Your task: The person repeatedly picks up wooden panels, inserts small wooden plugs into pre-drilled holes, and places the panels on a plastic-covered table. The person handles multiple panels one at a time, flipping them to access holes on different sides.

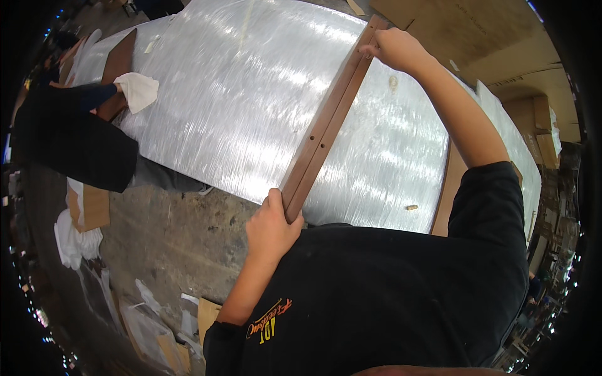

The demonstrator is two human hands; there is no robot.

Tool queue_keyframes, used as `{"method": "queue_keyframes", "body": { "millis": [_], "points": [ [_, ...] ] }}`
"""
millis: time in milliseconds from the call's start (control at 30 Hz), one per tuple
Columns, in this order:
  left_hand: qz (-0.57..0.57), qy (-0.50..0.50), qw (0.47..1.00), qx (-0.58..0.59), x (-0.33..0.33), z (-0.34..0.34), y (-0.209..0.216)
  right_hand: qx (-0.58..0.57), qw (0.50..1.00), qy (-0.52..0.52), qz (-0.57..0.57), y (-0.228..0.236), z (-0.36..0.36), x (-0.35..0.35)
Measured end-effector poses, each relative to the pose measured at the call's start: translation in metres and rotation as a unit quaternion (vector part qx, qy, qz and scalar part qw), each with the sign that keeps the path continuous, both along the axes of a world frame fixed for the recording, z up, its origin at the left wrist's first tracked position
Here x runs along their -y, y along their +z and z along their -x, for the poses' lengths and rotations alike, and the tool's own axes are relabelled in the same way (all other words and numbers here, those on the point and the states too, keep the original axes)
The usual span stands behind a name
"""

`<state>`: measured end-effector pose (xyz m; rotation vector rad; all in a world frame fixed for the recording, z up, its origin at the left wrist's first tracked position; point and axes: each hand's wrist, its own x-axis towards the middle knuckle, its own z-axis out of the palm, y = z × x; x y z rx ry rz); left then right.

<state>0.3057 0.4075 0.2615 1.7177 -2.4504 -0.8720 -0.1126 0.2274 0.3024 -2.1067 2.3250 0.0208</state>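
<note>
A long brown wooden rail [329,119] slants across the plastic-wrapped table surface [251,94]. A lengthwise line divides it, so it may be two strips lying side by side. Two small dark holes show near its middle. My left hand [274,227] is wrapped around the rail's near end, thumb on top. At the far end, the curled fingers of my right hand [399,50] grip the rail's edge; whether they also pinch something small cannot be made out. A short wooden dowel [411,207] rests on the plastic to the right of the rail.
At the left, another person [75,138] holds a white cloth [138,91] against a brown panel [119,66]. Another brown panel [443,191] stands near my right arm. Cardboard [483,37] lies at the far right. Wrapping scraps [150,326] litter the floor at lower left.
</note>
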Motion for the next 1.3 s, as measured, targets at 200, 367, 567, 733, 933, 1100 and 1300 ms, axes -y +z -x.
{"method": "queue_keyframes", "body": {
  "millis": [200, 367, 567, 733, 933, 1100, 1300],
  "points": [
    [-0.026, 0.039, 0.999, -0.012, 0.0, -0.001, 0.003, 0.029, 0.99, 0.12, 0.066, 0.021, -0.001, 0.002],
    [0.006, 0.07, 0.997, 0.012, -0.007, -0.007, -0.001, 0.384, 0.904, 0.085, 0.169, -0.019, -0.067, -0.035],
    [0.039, 0.183, 0.98, 0.065, -0.084, -0.094, 0.014, 0.343, 0.883, 0.146, 0.286, -0.103, -0.138, -0.063],
    [0.048, 0.176, 0.981, 0.072, -0.135, -0.155, 0.003, 0.393, 0.893, 0.105, 0.191, -0.036, -0.206, -0.107],
    [0.119, 0.159, 0.98, 0.003, -0.143, -0.168, -0.015, 0.321, 0.87, 0.374, 0.004, -0.013, -0.323, -0.206],
    [0.116, 0.162, 0.98, -0.013, -0.144, -0.173, -0.016, 0.21, 0.902, 0.376, 0.026, -0.006, -0.351, -0.218],
    [0.111, 0.156, 0.981, -0.033, -0.143, -0.178, -0.021, 0.147, 0.906, 0.396, -0.003, 0.015, -0.364, -0.235]
  ]
}}
